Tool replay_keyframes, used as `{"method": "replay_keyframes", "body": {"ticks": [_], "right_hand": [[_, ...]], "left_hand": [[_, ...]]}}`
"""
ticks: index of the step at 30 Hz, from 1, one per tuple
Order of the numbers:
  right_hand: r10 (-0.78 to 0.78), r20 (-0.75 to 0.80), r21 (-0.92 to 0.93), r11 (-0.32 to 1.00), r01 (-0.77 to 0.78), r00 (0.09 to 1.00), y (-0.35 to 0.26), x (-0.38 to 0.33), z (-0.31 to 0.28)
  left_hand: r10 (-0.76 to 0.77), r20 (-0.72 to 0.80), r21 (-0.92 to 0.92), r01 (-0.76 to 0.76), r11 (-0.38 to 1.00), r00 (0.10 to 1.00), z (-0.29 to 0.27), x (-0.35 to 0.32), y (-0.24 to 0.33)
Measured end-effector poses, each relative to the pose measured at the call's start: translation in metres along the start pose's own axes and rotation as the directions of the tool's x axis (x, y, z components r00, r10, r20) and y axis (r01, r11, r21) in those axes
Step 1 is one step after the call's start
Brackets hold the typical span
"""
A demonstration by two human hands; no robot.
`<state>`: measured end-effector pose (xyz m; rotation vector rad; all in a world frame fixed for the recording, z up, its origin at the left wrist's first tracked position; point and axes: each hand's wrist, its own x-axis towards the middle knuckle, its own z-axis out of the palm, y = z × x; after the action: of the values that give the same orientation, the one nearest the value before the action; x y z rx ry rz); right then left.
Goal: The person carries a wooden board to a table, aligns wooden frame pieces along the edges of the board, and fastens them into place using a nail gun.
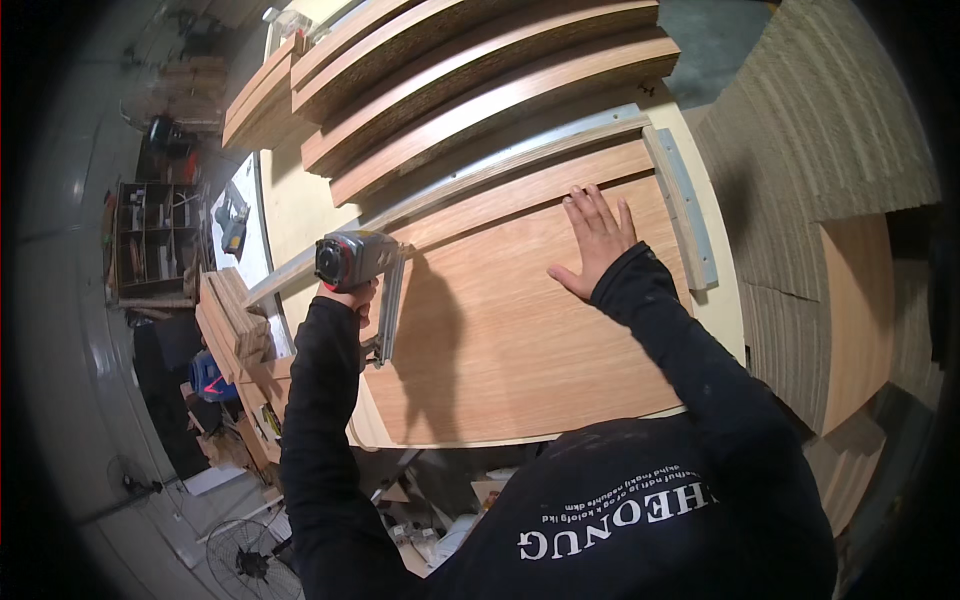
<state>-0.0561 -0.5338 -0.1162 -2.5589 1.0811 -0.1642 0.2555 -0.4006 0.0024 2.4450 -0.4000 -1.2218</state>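
While my left hand (350,295) clenches a grey power tool (352,258) at the wood panel (500,330) edge, right hand (597,240) flat, fingers spread, pressing the panel beside the metal guide rail (683,205).

A smooth, matt wood-veneer panel (520,320) lies against dull metal rails (685,205), beside a glossy grey-and-red plastic power tool (352,257).

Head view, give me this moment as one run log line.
left hand: gripping power tool at panel's left edge | right hand: flat on wood panel | metal guide rail: along panel's far edge
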Motion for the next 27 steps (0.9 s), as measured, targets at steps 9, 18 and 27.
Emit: {"method": "replay_keyframes", "body": {"ticks": [9, 18, 27], "right_hand": [[-0.017, -0.026, 0.049, 0.999, 0.019, 1.000, 0.004, -0.003, -0.002], [-0.028, -0.027, 0.042, 0.999, 0.029, 0.999, 0.005, -0.004, 0.002], [-0.008, 0.034, 0.051, 0.999, 0.007, 0.999, 0.008, -0.003, -0.003]], "left_hand": [[0.197, 0.101, 0.190, -0.213, 0.958, 0.975, 0.029, -0.012, 0.035], [0.348, 0.271, 0.150, -0.396, 0.906, 0.898, 0.087, -0.001, 0.077], [0.303, 0.229, 0.261, -0.358, 0.897, 0.925, 0.104, -0.006, 0.095]]}}
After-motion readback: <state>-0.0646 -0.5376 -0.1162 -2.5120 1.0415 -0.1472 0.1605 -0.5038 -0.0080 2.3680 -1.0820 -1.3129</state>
